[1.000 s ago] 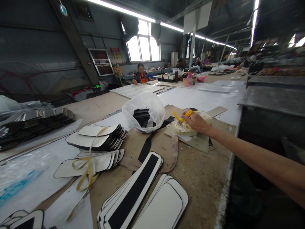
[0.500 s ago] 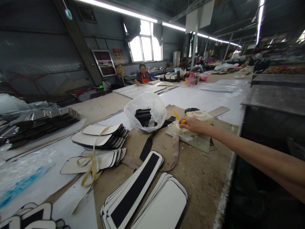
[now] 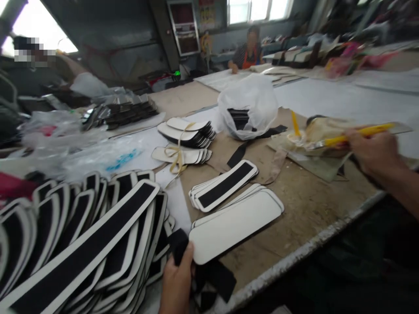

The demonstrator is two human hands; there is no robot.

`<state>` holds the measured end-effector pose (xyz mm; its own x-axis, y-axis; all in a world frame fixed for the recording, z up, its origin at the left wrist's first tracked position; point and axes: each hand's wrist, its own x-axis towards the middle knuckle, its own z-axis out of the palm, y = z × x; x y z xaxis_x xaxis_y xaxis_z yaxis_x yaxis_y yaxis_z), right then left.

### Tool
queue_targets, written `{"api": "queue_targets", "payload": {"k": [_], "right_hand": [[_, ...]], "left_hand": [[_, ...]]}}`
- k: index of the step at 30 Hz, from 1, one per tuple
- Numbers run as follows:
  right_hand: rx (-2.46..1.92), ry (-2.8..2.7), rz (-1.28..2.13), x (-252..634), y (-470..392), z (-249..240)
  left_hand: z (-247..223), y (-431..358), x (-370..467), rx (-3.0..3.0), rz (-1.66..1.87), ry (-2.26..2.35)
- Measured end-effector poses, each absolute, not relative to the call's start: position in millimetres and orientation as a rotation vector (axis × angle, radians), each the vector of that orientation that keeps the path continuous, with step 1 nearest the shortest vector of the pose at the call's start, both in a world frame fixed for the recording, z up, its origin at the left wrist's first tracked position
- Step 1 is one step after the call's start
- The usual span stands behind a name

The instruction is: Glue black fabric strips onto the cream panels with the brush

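Observation:
My right hand is closed round the yellow handle of a brush, whose pale bristles point left over a glue-crusted container. A second yellow stick stands up from that container. At the bottom, my left hand pinches a black strip, close to the end of a stack of white rounded panels. Behind this stack is another pile of panels, its top one bearing a black band. More black strips lie beside my left hand, partly hidden.
Many black-centred white panels are heaped at left. Behind them lie crumpled clear plastic and a tied bundle of panels. A white plastic bag holds black pieces. A person sits across the table.
The view has swung left and down. My right hand has drawn the brush back to the right from the glue container. My left hand has come into view, holding a black strip.

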<state>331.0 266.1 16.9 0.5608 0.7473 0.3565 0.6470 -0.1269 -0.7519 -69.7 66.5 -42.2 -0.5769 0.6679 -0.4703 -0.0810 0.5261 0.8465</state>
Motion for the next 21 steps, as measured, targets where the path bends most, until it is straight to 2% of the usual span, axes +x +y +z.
{"api": "queue_targets", "payload": {"k": [2, 5, 7, 9, 16, 21], "right_hand": [[-1.689, -1.033, 0.361, 302.9, 239.9, 15.9], [-1.465, -0.997, 0.884, 242.4, 192.9, 8.3], [-1.373, -1.125, 1.211, 197.8, 163.9, -1.0], [-1.285, -1.227, 1.378, 158.4, 143.2, -10.9], [-1.195, -1.313, 1.497, 101.6, 125.5, -28.0], [-1.355, -1.452, 1.308, 107.6, 126.5, -22.5]], "left_hand": [[-48.4, 64.0, -75.1, 0.502, 1.175, 1.73], [-54.9, 60.7, -79.2, 0.506, 1.202, 1.656], [-58.7, 58.1, -80.3, 0.519, 1.197, 1.627], [-62.9, 55.7, -81.4, 0.539, 1.19, 1.596], [-73.2, 51.7, -83.6, 0.57, 1.199, 1.54], [-68.5, 52.1, -81.0, 0.586, 1.226, 1.54]]}}
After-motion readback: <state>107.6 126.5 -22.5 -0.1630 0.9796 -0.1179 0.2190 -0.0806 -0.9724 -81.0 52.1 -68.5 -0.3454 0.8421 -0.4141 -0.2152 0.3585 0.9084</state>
